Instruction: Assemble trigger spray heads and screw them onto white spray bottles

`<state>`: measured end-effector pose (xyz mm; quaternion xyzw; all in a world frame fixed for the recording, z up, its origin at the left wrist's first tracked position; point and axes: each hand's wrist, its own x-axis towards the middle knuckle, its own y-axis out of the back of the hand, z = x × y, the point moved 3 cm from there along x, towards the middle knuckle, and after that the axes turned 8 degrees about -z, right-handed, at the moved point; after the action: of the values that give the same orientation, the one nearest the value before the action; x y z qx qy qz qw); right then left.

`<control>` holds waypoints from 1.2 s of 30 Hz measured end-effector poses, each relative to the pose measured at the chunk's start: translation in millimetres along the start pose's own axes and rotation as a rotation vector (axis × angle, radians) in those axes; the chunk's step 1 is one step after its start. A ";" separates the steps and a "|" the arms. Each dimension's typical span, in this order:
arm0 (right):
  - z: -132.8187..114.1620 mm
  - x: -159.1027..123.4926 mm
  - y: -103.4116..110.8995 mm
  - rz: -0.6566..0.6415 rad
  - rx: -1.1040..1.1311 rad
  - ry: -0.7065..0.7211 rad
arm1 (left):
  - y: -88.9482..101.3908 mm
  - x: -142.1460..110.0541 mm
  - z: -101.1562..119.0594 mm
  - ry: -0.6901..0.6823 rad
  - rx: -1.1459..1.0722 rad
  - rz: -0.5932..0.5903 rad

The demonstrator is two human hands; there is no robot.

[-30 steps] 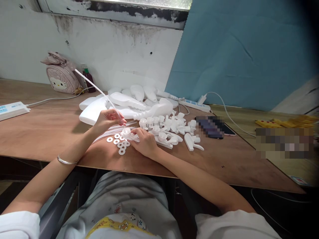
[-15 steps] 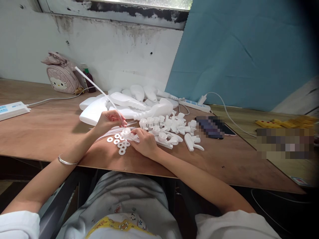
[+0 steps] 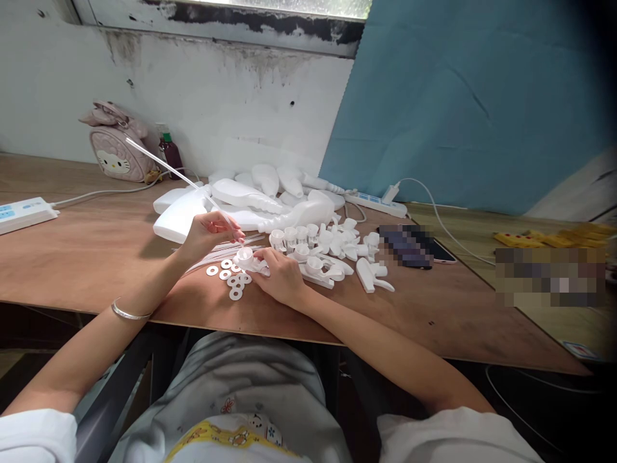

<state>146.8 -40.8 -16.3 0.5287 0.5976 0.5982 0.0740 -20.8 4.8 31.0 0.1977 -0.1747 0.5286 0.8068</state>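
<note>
My left hand (image 3: pixel 207 233) pinches a long thin white tube (image 3: pixel 168 169) that slants up to the left, its lower end at the cup of a white spray head (image 3: pixel 245 258). My right hand (image 3: pixel 282 276) rests on the wooden table (image 3: pixel 96 257) and grips that spray head from the right. Several flat white washers (image 3: pixel 230 280) lie just in front of both hands. More thin tubes (image 3: pixel 216 254) lie under my left hand.
Behind the hands lie several white bottles (image 3: pixel 241 199) and a cluster of white spray heads (image 3: pixel 328 251). A pink bag (image 3: pixel 118 148) and a small dark bottle (image 3: pixel 169 153) stand by the wall. Power strips (image 3: pixel 24 213) lie far left and at the back; a phone (image 3: pixel 414 247) lies right.
The upper end of the tube has swung lower and further left. Both hands stay in the same spot.
</note>
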 end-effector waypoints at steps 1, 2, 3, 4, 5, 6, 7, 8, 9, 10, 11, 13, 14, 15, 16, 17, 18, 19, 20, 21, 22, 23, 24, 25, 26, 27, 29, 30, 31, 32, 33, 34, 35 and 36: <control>0.0 0.0 -0.1 -0.004 -0.002 0.002 | 0.1 0.0 0.3 -0.001 0.000 0.003; 0.1 0.0 -0.2 -0.006 -0.002 0.002 | 0.1 0.0 0.5 -0.001 -0.002 0.000; 0.1 -0.1 -0.2 -0.008 -0.001 0.002 | -0.1 0.0 0.6 -0.002 -0.007 -0.010; 0.0 -0.2 -0.3 -0.009 0.001 0.003 | -0.3 0.0 0.5 -0.004 -0.013 -0.021; -0.1 -0.3 -0.2 -0.009 0.003 0.003 | -0.3 0.1 0.3 -0.006 -0.018 -0.029; -0.3 -0.4 -0.1 -0.009 0.004 0.003 | -0.2 0.1 0.0 -0.005 -0.020 -0.036; -0.4 -0.4 -0.1 -0.011 0.004 0.002 | 0.1 0.2 -0.5 -0.002 -0.019 -0.038; -0.5 -0.4 0.0 -0.012 0.004 -0.001 | 0.5 0.2 -0.9 0.001 -0.016 -0.037; -0.6 -0.4 0.0 -0.014 0.005 -0.003 | 0.9 0.1 -1.2 0.004 -0.011 -0.034; -0.6 -0.3 0.1 -0.015 0.005 -0.007 | 1.3 0.1 -1.4 0.007 -0.007 -0.032; -0.6 -0.3 0.1 -0.016 0.006 -0.008 | 1.5 0.0 -1.3 0.008 -0.004 -0.032; -0.6 -0.2 0.1 -0.014 0.004 -0.008 | 1.6 -0.3 -0.8 0.012 -0.001 -0.031; -0.6 -0.2 0.2 -0.011 0.003 -0.007 | 1.6 -0.4 -0.3 0.014 0.001 -0.030; -0.6 -0.2 0.2 -0.007 0.002 -0.005 | 1.6 -0.6 0.1 0.016 0.004 -0.026; -0.5 -0.2 0.2 -0.001 0.002 -0.004 | 1.6 -0.7 0.3 0.018 0.007 -0.023; -0.4 -0.3 0.2 0.005 0.001 -0.001 | 1.7 -0.7 0.4 0.020 0.011 -0.020; -0.2 -0.3 0.0 0.010 0.001 0.001 | 1.8 -0.7 0.3 0.020 0.013 -0.020; -0.1 -0.3 -0.2 0.013 0.000 0.004 | 1.9 -0.7 0.1 0.020 0.015 -0.021; 0.0 -0.2 -0.4 0.014 -0.001 0.006 | 2.0 -0.6 -0.4 0.019 0.016 -0.022; 0.1 -0.2 -0.7 0.013 -0.002 0.006 | 2.2 -0.5 -0.8 0.018 0.017 -0.024; 0.2 -0.1 -0.9 0.011 -0.003 0.005 | 2.2 -0.4 -1.2 0.016 0.017 -0.026; 0.1 -0.1 -1.1 0.006 -0.003 0.003 | 2.2 -0.3 -1.5 0.012 0.015 -0.029; 0.1 0.0 -1.2 0.001 -0.003 -0.002 | 2.0 -0.2 -1.5 0.008 0.010 -0.033; 0.0 0.0 -1.2 -0.006 -0.002 -0.006 | 1.8 -0.1 -1.3 0.005 0.004 -0.036; -0.2 0.0 -1.1 -0.012 -0.002 -0.009 | 1.4 0.0 -0.9 0.004 -0.001 -0.041; -0.4 0.0 -1.0 -0.017 -0.002 -0.011 | 1.0 0.0 -0.5 0.005 -0.004 -0.044; -0.7 -0.1 -0.7 -0.019 -0.005 -0.009 | 0.5 -0.1 0.3 0.009 -0.005 -0.051; -0.7 -0.1 -0.5 -0.017 -0.007 -0.008 | 0.4 -0.2 0.5 0.009 -0.004 -0.054; -0.7 -0.2 -0.5 -0.016 -0.009 -0.007 | 0.4 -0.2 0.5 0.008 -0.005 -0.056; -0.6 -0.2 -0.6 -0.016 -0.009 -0.008 | 0.6 -0.3 0.4 0.008 -0.007 -0.056; -0.3 -0.2 -0.8 -0.017 -0.008 -0.010 | 0.8 -0.3 0.1 0.009 -0.007 -0.054; -0.1 -0.2 -1.0 -0.019 -0.007 -0.013 | 1.1 -0.2 -0.3 0.012 -0.006 -0.051; 0.1 -0.2 -1.2 -0.022 -0.007 -0.016 | 1.2 -0.1 -0.6 0.015 -0.003 -0.049; 0.3 -0.1 -1.4 -0.024 -0.007 -0.018 | 1.3 0.0 -0.9 0.019 -0.001 -0.049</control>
<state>146.3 -40.4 -17.5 0.5265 0.6012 0.5946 0.0882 -21.9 5.8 30.4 0.1965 -0.1625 0.5104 0.8213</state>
